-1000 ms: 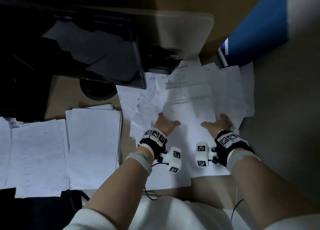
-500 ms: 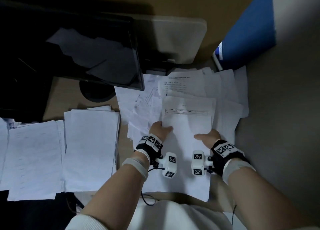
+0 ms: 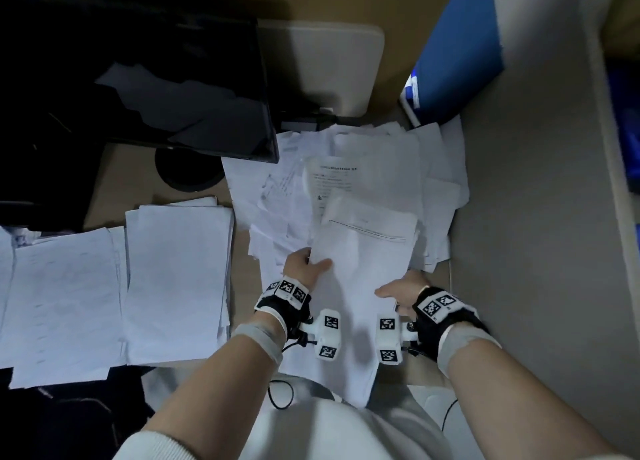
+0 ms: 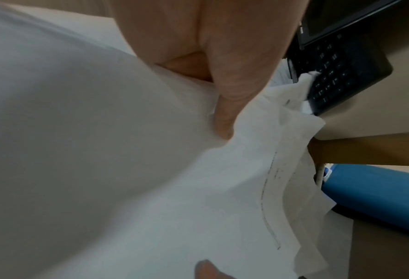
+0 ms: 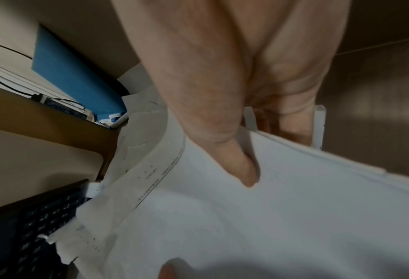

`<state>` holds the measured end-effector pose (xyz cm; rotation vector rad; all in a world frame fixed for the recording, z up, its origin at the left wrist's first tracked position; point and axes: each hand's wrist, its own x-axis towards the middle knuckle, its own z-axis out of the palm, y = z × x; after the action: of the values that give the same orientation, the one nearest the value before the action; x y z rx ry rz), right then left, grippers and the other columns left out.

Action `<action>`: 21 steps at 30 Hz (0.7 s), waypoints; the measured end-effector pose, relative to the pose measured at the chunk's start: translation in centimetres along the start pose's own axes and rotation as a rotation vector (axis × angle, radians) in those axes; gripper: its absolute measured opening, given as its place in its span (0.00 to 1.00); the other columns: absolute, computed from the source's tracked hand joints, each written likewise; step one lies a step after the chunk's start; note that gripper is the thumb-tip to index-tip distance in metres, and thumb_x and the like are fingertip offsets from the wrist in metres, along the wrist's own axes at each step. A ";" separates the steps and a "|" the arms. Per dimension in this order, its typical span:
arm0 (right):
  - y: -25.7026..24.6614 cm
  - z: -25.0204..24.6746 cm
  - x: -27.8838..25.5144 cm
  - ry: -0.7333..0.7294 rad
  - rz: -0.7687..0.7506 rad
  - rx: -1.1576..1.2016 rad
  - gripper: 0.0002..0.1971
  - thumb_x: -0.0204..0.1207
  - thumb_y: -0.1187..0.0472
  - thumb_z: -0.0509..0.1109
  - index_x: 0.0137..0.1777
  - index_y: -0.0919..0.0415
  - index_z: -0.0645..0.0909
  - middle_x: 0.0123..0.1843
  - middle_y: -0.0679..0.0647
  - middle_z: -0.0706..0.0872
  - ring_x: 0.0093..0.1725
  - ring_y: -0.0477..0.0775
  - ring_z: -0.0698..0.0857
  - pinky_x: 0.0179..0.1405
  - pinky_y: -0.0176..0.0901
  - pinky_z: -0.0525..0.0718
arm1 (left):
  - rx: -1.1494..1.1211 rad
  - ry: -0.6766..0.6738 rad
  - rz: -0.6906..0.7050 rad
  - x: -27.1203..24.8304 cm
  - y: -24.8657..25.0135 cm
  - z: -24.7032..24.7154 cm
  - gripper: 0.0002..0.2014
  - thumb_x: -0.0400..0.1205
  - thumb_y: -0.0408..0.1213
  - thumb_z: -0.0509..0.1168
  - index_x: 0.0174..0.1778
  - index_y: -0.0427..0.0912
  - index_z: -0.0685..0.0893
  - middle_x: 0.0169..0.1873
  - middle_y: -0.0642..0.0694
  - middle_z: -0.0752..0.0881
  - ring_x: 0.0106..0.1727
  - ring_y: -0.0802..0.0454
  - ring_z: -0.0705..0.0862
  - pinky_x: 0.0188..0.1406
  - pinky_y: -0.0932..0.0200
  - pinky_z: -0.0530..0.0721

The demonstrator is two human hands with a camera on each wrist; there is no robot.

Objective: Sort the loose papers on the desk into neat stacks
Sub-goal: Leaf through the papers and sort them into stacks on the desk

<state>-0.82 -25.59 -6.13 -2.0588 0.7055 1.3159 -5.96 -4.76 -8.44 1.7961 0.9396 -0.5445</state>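
A bundle of white sheets (image 3: 360, 279) with a ruled line near its top is lifted off the desk, its lower end over my lap. My left hand (image 3: 306, 263) pinches its left edge, thumb on top, fingers underneath. My right hand (image 3: 398, 288) grips its right edge the same way. The wrist views show each thumb pressed on the bundle (image 4: 117, 169) (image 5: 294, 217). Behind it lies a loose pile of papers (image 3: 377, 168). Two flat stacks (image 3: 176, 286) (image 3: 59, 307) lie at the left.
A dark monitor (image 3: 138, 88) on a round base (image 3: 187, 172) stands at the back left. A blue folder (image 3: 457, 57) leans at the back right. A grey partition (image 3: 540, 237) runs along the right. A black keyboard (image 4: 337, 75) lies by the papers.
Both hands have drawn the bundle toward my body and raised it off the loose pile; its far end now bends upward. The printed sheet beneath it is uncovered.
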 end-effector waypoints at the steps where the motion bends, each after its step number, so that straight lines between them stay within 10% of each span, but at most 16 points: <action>1: 0.0 -0.3 0.3 0.029 -0.001 -0.052 0.22 0.61 0.61 0.85 0.49 0.73 0.83 0.45 0.62 0.89 0.45 0.62 0.89 0.53 0.56 0.89 | 0.007 -0.003 -0.005 0.1 0.1 0.0 0.13 0.79 0.40 0.74 0.52 0.33 0.87 0.51 0.33 0.90 0.48 0.40 0.87 0.50 0.50 0.86; 7: -1.4 -3.6 -0.2 0.218 -0.004 -0.115 0.22 0.75 0.64 0.76 0.66 0.73 0.79 0.64 0.63 0.85 0.64 0.64 0.84 0.39 0.33 0.78 | -0.161 -0.020 -0.144 1.7 1.5 0.5 0.29 0.79 0.44 0.75 0.73 0.35 0.76 0.67 0.37 0.84 0.66 0.38 0.84 0.65 0.48 0.81; 13: -3.1 -5.6 0.9 0.338 -0.127 -0.040 0.04 0.78 0.67 0.69 0.51 0.66 0.81 0.56 0.64 0.88 0.44 0.59 0.80 0.41 0.41 0.75 | -0.308 -0.019 -0.239 3.8 3.6 0.8 0.32 0.78 0.42 0.75 0.76 0.39 0.73 0.67 0.35 0.84 0.67 0.39 0.83 0.65 0.46 0.80; 21: -6.6 -8.2 0.1 0.374 -0.122 0.073 0.15 0.79 0.58 0.73 0.60 0.67 0.87 0.48 0.59 0.86 0.43 0.57 0.81 0.42 0.40 0.75 | -0.214 0.123 -0.102 7.0 7.4 0.4 0.24 0.79 0.36 0.72 0.71 0.37 0.80 0.69 0.38 0.81 0.69 0.40 0.81 0.67 0.55 0.76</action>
<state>8.82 -26.98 -2.14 -2.2727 0.7591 0.8330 4.16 -4.16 -9.52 1.6095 1.1349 -0.3834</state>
